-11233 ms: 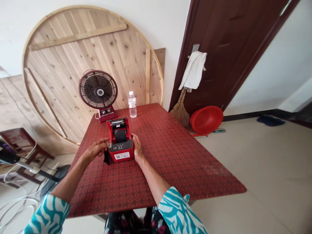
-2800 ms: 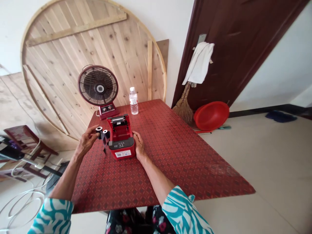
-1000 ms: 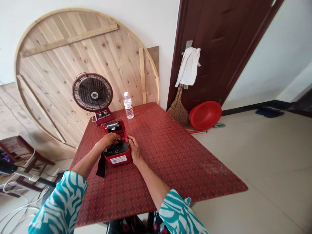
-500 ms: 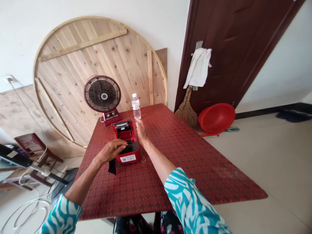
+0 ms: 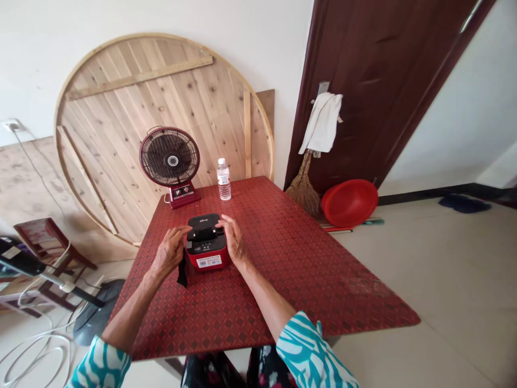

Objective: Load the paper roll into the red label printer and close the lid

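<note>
A small red and black printer [image 5: 207, 246] sits on the table with its black lid down and a white label on its front. My left hand [image 5: 172, 247] is at the printer's left side, fingers stretched out, fingertips at the lid's edge. Along the right side lies my right hand [image 5: 235, 241], its fingers extended and their tips at the lid. Neither hand grips anything. From the printer's left side a black strap [image 5: 182, 271] hangs onto the tabletop.
A red patterned table [image 5: 307, 285] carries a fan [image 5: 172, 161] and a water bottle [image 5: 223, 180] behind the printer. A round wooden board [image 5: 133, 118] leans on the wall. On the right are a broom [image 5: 304, 188] and red basins [image 5: 351, 203]; a chair [image 5: 44, 242] is on the left.
The printer's lid, raised before, is now down. My left hand has moved from inside the printer to its left side, and my right fingers have come over to the lid's right edge.
</note>
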The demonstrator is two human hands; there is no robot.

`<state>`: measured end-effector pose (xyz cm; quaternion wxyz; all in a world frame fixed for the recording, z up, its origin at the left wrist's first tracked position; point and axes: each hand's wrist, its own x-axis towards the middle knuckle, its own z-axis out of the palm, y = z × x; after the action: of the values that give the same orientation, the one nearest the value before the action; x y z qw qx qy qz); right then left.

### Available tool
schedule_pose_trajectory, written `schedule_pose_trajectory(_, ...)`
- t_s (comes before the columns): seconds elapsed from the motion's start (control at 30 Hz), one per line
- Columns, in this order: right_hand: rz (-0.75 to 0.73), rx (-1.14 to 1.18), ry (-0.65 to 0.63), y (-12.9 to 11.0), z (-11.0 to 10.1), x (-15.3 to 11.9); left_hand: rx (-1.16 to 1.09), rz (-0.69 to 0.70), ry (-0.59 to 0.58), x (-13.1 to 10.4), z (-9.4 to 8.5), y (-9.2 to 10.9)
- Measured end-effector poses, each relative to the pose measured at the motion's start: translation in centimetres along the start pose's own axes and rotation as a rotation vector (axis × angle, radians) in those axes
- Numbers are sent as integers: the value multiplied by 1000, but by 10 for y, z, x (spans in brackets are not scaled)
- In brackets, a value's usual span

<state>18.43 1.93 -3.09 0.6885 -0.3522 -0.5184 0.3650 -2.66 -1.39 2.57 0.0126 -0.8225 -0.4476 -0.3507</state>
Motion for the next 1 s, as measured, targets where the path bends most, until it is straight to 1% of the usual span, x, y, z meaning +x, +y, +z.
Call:
schedule_pose_trajectory(0.07,-22,5,-15,2,1,-3,65,24,-57,-3,7,-11)
schedule_pose_trajectory(0.13,-34,9,-27,5,2,-5,110,28,-96,-8,12,-17)
schedule_pose_trajectory(0.2,-39,8,-34,7,1,-7,149,10,-110,-12,15,-18)
schedule_pose_trajectory(0.33,-66,-16,-38,11,-2,-12,187,-29,-138,-16,14,-12)
schedule_pose_trajectory(0.43,-75,-25,-44,10,-3,-14,165,-41,-136,-15,13,-11)
schedule_pose_trajectory(0.5,-49,-11,-42,10,-1,-14,99,-38,-124,-14,14,-13)
schedule_pose_trajectory(0.57,15,39,20,13,1,-13,-22,-62,-83,-15,16,-15)
schedule_pose_trajectory(0.6,55,76,72,16,2,-13,-92,-109,-44,-17,17,-16)
schedule_pose_trajectory(0.63,95,112,123,21,3,-12,-167,-185,2,-18,18,-16)
schedule_pose_trajectory(0.7,160,159,191,31,4,-12,-328,-390,74,-21,21,-15)
schedule_pose_trajectory(0.73,180,161,191,37,4,-12,-407,-493,77,-22,21,-13)
schedule_pose_trajectory(0.8,208,144,169,46,4,-14,-550,-647,15,-20,21,-7)
schedule_pose_trajectory(0.87,236,125,157,50,4,-17,-657,-745,-52,-16,20,-2)
schedule_pose_trajectory(0.93,267,116,155,51,3,-18,-735,-806,-76,-11,17,2)
schedule_pose_trajectory(1.0,289,114,152,50,2,-18,-788,-835,-83,-7,15,3)
